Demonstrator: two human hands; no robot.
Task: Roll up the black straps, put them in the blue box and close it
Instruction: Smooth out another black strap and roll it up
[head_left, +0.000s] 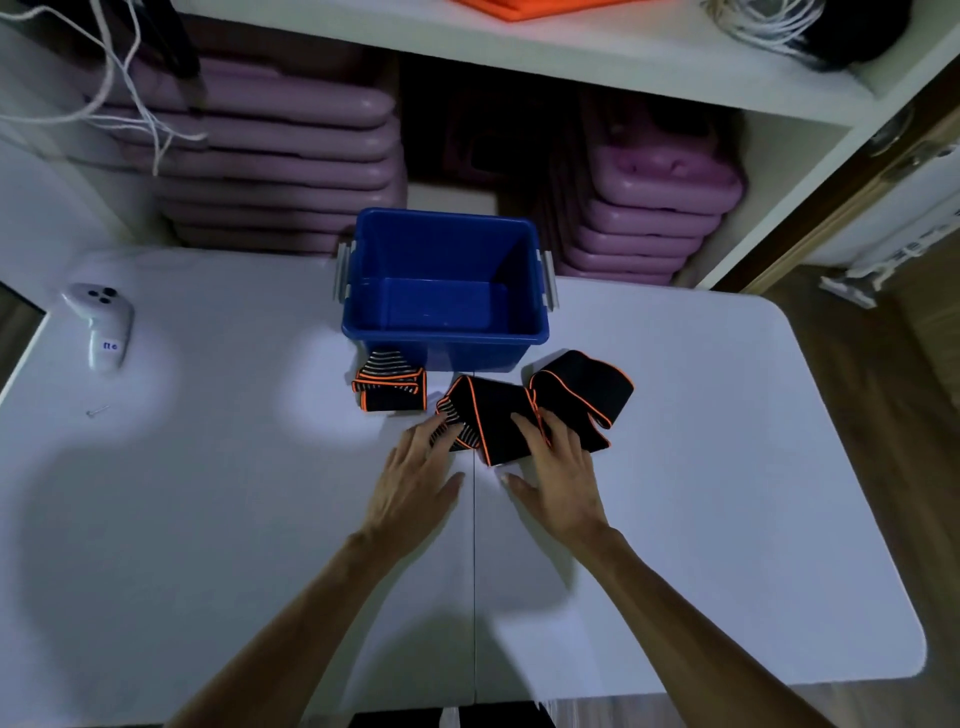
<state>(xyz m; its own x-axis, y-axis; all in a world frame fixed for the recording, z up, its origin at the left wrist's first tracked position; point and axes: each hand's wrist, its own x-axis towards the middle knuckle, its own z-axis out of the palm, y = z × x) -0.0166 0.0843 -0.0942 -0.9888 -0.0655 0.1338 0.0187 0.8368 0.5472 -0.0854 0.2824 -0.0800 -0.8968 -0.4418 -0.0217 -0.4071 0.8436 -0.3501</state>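
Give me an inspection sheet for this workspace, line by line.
Surface: white table, seam down its middle.
Job's things: blue box open, empty, no lid seen; rolled strap in front of it; loose strap under both hands.
Clutter: white controller far left; small pin near it.
Grippers: left hand and right hand flat, fingers on the loose strap.
Cables: white cords hanging upper left.
Surroundings: shelf with purple stacks; wood floor.

The storage box (444, 291) is blue with grey latches (548, 280). The straps (498, 415) are black, orange-edged, partly white-striped. The table (208, 467) is white.
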